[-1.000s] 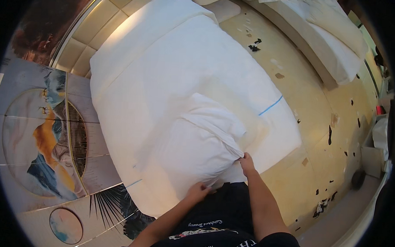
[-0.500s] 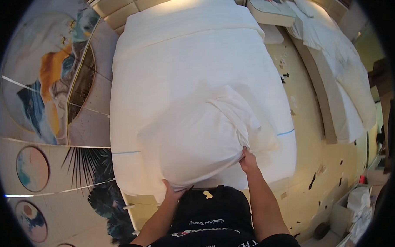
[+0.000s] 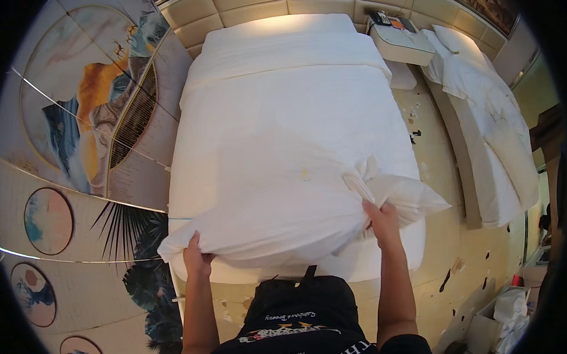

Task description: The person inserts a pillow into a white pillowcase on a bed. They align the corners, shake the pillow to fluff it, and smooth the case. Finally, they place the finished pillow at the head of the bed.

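A white pillow in a loose white pillowcase (image 3: pixel 276 217) lies stretched sideways across the near end of the bed (image 3: pixel 280 102), which is covered in smooth white bedding. My left hand (image 3: pixel 197 256) is closed on the cloth near its left corner, thumb on top. My right hand (image 3: pixel 382 223) grips a bunched fold of the case towards the right end. Beyond that hand a puffed white end (image 3: pixel 414 197) sticks out past the bed's right edge. A small yellowish mark shows on the cloth. My fingertips are mostly hidden under the fabric.
A padded headboard (image 3: pixel 252 6) closes off the far end. A pale bedside cabinet (image 3: pixel 397 43) stands between this bed and a second bed (image 3: pixel 492 115) with rumpled white bedding. Dark scraps dot the floor (image 3: pixel 443 257) at right. A decorated wall panel (image 3: pixel 80 101) is at left.
The pillow has gone from a rounded bulge to a wide, flatter shape. My left hand has moved left and up, my right hand slightly right. The view has tilted up a little.
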### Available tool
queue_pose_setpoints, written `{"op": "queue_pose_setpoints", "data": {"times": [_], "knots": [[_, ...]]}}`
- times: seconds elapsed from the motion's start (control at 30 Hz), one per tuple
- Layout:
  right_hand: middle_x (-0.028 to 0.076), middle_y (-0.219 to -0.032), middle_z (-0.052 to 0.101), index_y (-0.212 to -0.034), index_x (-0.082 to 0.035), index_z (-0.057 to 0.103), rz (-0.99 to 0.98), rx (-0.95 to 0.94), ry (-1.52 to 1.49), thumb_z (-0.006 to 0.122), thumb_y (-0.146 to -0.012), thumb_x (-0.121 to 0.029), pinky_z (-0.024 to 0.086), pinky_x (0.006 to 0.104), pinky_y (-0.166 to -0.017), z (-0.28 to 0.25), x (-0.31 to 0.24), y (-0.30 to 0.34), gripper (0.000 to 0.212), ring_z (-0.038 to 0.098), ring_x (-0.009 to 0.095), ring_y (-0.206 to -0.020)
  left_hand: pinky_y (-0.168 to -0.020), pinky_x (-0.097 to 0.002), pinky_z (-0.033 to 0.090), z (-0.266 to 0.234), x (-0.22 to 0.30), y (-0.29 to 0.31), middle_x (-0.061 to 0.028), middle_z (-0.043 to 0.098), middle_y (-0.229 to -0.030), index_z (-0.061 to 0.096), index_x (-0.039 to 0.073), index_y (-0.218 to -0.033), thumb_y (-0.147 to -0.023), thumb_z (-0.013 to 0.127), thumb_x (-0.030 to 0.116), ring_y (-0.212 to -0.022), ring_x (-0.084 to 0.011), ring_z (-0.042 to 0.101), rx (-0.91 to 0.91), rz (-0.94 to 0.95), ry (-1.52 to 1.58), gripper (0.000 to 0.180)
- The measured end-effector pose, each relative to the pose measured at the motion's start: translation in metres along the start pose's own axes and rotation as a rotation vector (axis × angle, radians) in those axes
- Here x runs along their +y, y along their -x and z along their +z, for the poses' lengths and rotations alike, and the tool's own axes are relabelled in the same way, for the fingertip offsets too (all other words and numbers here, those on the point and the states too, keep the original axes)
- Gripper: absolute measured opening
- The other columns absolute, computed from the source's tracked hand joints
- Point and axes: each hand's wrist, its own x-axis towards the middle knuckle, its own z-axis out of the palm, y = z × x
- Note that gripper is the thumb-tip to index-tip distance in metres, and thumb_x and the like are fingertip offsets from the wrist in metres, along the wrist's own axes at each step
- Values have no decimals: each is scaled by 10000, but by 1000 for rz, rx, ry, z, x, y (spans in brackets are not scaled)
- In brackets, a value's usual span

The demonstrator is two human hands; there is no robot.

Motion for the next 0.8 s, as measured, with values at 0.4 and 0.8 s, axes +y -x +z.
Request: {"op": "queue_pose_setpoints", "data": {"times": [0.4, 0.8], "knots": [[117, -753, 643, -930, 54, 629, 227, 67, 46, 677, -841, -338, 487, 313, -522, 51, 127, -48, 405, 628, 210, -628, -435, -270, 473, -15, -84, -75, -64, 591, -775, 546, 93, -978, -863, 658, 336, -548, -171, 555, 153, -236, -73, 291], [86, -818, 613, -924, -9, 596, -19, 197, 185, 611, -917, -317, 459, 331, -598, 28, 151, -130, 308, 560, 165, -688, -920, -376, 466, 64, -89, -104, -140, 610, -1052, 572, 10, -1125, -940, 552, 471, -1013, -267, 577, -319, 149, -403, 497]]}}
